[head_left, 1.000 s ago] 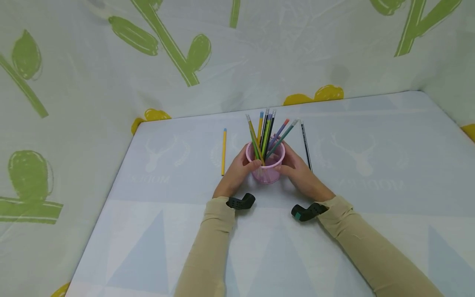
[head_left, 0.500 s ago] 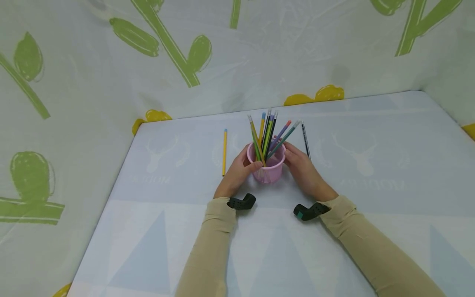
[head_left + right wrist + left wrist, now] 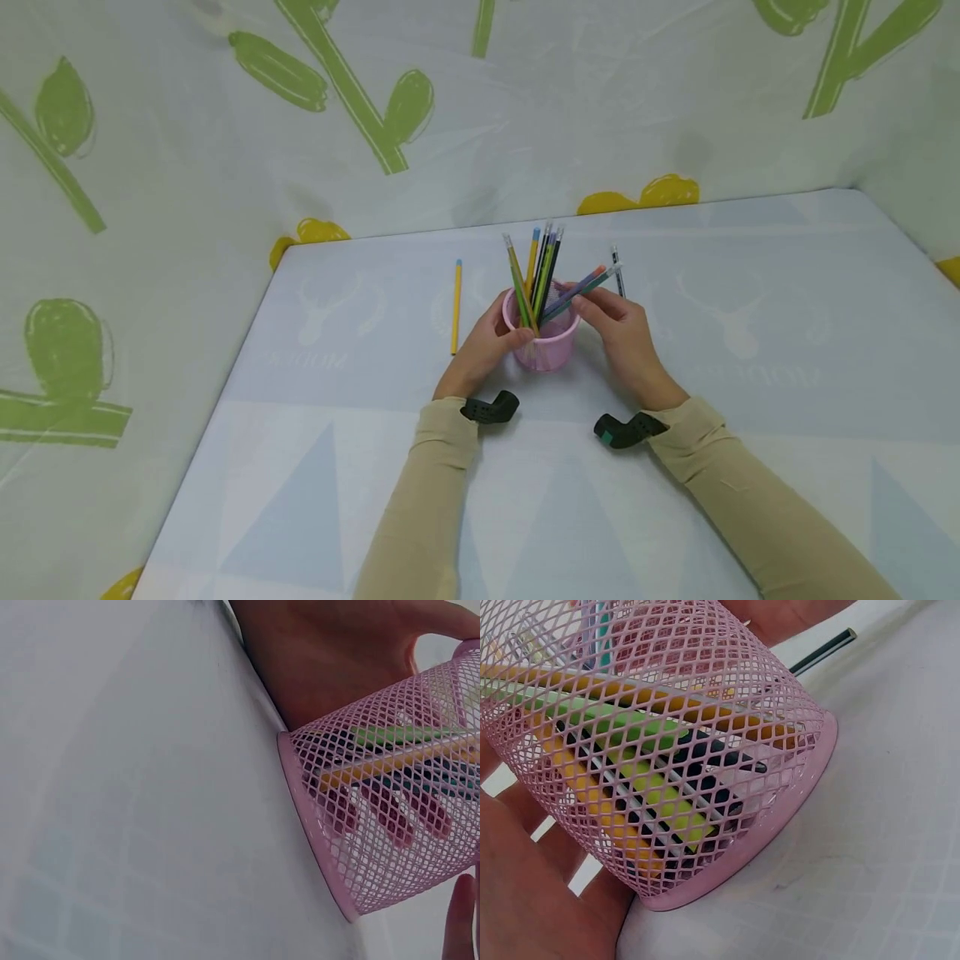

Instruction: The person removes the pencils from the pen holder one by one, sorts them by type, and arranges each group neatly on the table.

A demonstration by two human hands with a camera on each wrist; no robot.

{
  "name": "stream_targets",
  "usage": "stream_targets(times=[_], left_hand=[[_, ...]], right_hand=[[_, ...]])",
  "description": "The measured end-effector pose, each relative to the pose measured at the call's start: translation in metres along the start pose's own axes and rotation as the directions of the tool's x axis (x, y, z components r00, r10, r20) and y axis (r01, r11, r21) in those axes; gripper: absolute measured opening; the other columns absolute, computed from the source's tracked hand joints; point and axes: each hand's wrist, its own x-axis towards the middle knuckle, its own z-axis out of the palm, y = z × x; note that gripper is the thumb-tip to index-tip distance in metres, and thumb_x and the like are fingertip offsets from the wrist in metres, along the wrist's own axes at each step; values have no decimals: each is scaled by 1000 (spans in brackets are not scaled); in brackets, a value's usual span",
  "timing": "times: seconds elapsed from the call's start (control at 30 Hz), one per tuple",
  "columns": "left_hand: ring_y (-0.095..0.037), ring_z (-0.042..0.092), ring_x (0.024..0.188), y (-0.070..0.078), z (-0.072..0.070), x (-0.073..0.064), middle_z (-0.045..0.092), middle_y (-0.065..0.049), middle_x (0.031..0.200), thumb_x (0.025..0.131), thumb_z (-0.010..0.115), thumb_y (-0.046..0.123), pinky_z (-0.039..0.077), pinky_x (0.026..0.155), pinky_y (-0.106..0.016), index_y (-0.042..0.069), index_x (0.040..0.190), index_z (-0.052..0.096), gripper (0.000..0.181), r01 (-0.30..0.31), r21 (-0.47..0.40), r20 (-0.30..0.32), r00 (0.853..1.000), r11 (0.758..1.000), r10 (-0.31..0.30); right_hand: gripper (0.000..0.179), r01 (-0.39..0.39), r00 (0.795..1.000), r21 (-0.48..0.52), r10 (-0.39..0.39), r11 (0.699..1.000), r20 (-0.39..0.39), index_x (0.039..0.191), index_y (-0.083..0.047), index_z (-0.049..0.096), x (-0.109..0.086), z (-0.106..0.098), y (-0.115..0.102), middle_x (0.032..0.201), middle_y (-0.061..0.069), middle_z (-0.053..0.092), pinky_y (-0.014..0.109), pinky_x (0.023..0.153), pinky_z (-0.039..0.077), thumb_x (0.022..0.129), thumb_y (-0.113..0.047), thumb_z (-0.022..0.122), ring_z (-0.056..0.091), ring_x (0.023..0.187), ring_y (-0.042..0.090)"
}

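A pink mesh pencil cup (image 3: 551, 354) stands on the table, holding several pencils, their eraser ends up. My left hand (image 3: 480, 354) grips the cup's left side, thumb near the front rim; through the mesh, its fingers show behind the cup in the right wrist view. At the right rim, my right hand (image 3: 621, 342) pinches a purple pencil (image 3: 587, 282) and a teal pencil (image 3: 606, 274), both leaning far right over the rim. Inside the cup, an orange pencil (image 3: 705, 712) and a lime-green pencil (image 3: 671, 806) show through the mesh.
A yellow pencil (image 3: 456, 308) lies left of the cup. To the right lies a black pencil (image 3: 618, 271), partly hidden by my right hand. Behind the table (image 3: 300, 467) hangs a leaf-patterned cloth (image 3: 525, 117).
My right hand has left the cup's side and risen to the rim at the pencils. The purple and teal pencils have tilted further right. My left hand keeps its hold.
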Motion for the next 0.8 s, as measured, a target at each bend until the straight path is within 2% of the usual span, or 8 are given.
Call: stream_targets(times=[0.17, 0.4, 0.5, 0.63, 0.8], left_hand=[[-13, 43, 117, 0, 0, 0, 44, 3, 130, 77, 60, 32, 31, 99, -33, 29, 133, 35, 61, 6, 14, -6, 1000, 1000, -6], [-11, 43, 117, 1, 0, -1, 45, 6, 129, 77, 62, 41, 31, 99, -33, 33, 132, 36, 62, -5, 14, -2, 1000, 1000, 5], [-11, 42, 117, 1, 0, -1, 44, 7, 130, 77, 62, 41, 30, 100, -33, 33, 133, 35, 62, -7, 13, 1, 1000, 1000, 7], [-10, 41, 118, 1, 0, -1, 42, 6, 131, 79, 59, 34, 30, 100, -34, 33, 134, 33, 61, 7, 38, -1, 1000, 999, -7], [-8, 40, 119, 0, 0, 0, 42, 9, 131, 79, 59, 37, 29, 100, -33, 35, 133, 33, 61, 29, 55, -1, 1000, 998, -29]], right_hand=[[38, 8, 1000, 21, -7, 1000, -27, 117, -6, 58, -1, 1, -2, 117, 2, 59, 39, 94, 33, 89, -31, 54, 45, 112, 15], [35, 66, 998, 39, -65, 997, -13, 114, -14, 62, 9, -3, 18, 116, 0, 59, 41, 96, 31, 88, -34, 54, 45, 114, 14], [33, 73, 997, 45, -72, 996, -16, 115, -13, 62, 7, -3, 15, 116, 0, 59, 41, 96, 32, 89, -32, 54, 45, 114, 14], [30, 126, 992, 71, -124, 990, -31, 114, -9, 61, 4, -2, 5, 116, 3, 59, 39, 95, 34, 90, -24, 52, 46, 114, 16], [28, 193, 980, 98, -185, 976, -78, 113, -6, 61, 2, -2, -5, 113, 8, 60, 32, 88, 42, 91, -19, 52, 49, 109, 21]])
